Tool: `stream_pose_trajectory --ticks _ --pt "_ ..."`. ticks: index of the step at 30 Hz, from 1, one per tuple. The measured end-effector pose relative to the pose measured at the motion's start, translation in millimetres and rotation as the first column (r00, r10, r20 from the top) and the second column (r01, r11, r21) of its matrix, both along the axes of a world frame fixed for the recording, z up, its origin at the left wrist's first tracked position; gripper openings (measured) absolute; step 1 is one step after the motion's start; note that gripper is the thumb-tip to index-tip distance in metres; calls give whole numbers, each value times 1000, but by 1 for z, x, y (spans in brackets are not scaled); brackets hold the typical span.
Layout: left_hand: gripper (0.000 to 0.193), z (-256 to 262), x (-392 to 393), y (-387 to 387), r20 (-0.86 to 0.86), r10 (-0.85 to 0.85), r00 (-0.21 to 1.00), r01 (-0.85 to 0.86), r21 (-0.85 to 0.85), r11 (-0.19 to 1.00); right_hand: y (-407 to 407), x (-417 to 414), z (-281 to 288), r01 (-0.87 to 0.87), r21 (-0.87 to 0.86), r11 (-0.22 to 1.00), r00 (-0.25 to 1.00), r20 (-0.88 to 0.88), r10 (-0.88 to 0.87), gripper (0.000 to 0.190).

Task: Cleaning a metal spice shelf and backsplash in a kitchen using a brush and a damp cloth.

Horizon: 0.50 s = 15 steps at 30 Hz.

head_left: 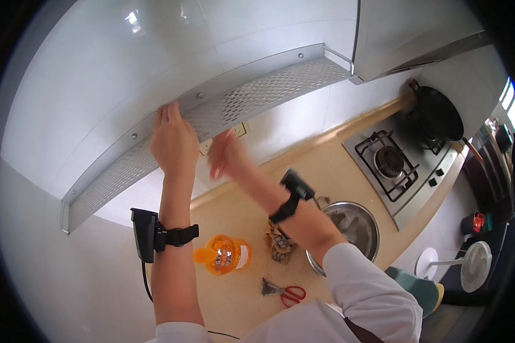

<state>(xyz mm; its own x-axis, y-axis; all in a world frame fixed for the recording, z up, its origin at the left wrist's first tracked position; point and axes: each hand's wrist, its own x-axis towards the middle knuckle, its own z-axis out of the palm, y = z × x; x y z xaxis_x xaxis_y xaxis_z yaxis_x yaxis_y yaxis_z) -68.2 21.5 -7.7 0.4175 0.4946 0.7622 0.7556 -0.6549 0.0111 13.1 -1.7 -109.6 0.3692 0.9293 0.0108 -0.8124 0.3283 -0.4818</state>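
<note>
A perforated metal wall shelf (pixel 257 100) runs across the tiled wall in front of me. My left hand (pixel 174 141) reaches over its front edge, with the fingertips against the raised back plate; whether they grip anything is hidden. Just below the shelf, near a wall socket (pixel 239 130), my right hand (pixel 224 155) is blurred, and I cannot tell whether it holds something. On the counter below stand an orange bottle (pixel 226 254) with a pump top, a crumpled patterned cloth (pixel 280 246), red-handled scissors (pixel 292 296) and a metal basin (pixel 354 227) with liquid in it, partly behind my right arm.
A gas stove (pixel 388 165) is set in the counter at the right, with a black wok (pixel 440 113) on its far burner. A range hood (pixel 412 38) hangs above. A white fan (pixel 476 266) and a green bin-like container (pixel 414 287) are at the lower right.
</note>
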Motion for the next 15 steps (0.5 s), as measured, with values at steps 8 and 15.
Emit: stream_pose_trajectory --ticks 8,15 --pt "33 -1 7 -8 64 -57 996 63 -92 994 6 -22 12 -181 85 980 968 -161 193 44" --pt "31 2 3 -6 71 -65 995 70 -71 995 -70 -8 5 -369 -41 929 929 -29 368 35"
